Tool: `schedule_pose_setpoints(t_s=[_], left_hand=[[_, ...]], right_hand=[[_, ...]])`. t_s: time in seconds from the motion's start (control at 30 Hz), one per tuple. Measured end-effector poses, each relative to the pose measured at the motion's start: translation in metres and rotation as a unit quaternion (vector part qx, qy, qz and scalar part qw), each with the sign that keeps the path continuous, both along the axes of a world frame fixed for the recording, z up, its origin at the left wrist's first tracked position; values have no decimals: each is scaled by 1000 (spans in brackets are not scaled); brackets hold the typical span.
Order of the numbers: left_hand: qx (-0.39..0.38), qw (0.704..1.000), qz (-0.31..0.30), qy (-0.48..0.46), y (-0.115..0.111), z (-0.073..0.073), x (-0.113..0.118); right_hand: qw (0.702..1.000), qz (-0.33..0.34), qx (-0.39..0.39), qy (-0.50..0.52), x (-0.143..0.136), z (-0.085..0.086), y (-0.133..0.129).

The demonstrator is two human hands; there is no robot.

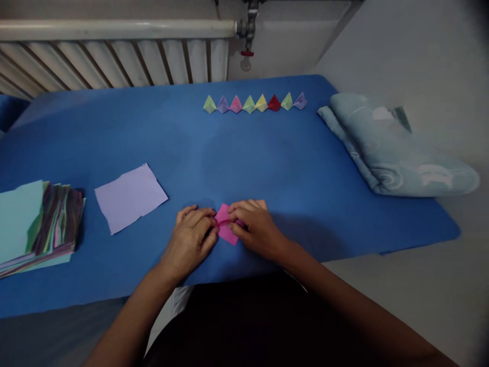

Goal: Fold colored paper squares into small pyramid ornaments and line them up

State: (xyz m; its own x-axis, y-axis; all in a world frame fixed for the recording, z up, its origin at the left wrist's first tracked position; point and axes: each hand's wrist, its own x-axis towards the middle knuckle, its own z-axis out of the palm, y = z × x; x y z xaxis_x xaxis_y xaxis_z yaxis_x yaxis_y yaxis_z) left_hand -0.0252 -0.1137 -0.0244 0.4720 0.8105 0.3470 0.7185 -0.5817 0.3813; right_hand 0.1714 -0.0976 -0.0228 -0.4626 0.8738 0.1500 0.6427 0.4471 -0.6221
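Observation:
A small folded pink paper (228, 233) lies on the blue table near its front edge, with a raised crease running across its middle. My left hand (192, 238) grips the left corner of the paper between its fingers and thumb. On the right side, my right hand (255, 228) pinches the other end, its fingertips over the crease. Both hands rest low on the table, a short gap of pink paper showing between them.
A loose lilac sheet (131, 198) lies left of my hands. Farther left is a thick stack of coloured paper (23, 219). Several small folded paper shapes (249, 104) form a row at the back. A rolled light-blue blanket (401, 153) sits right, and a radiator (114, 30) stands behind the table (171, 137).

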Motion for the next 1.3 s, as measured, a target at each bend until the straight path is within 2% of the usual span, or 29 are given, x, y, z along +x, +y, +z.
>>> schedule_pose_setpoints(t_s=[0.23, 0.5, 0.9, 1.3], left_hand=[[-47, 998, 50, -10, -2, -1, -1], [-59, 992, 108, -9, -4, -2, 5], [-67, 989, 135, 1, -4, -1, 10], [-65, 984, 162, 12, -6, -2, 15]], right_hand=[[1000, -16, -5, -11, -3, 2, 1], [998, -56, -30, -26, -9, 6, 0], [995, -90, -33, -35, -15, 5, 1], [997, -77, -25, -18, -11, 2, 1]])
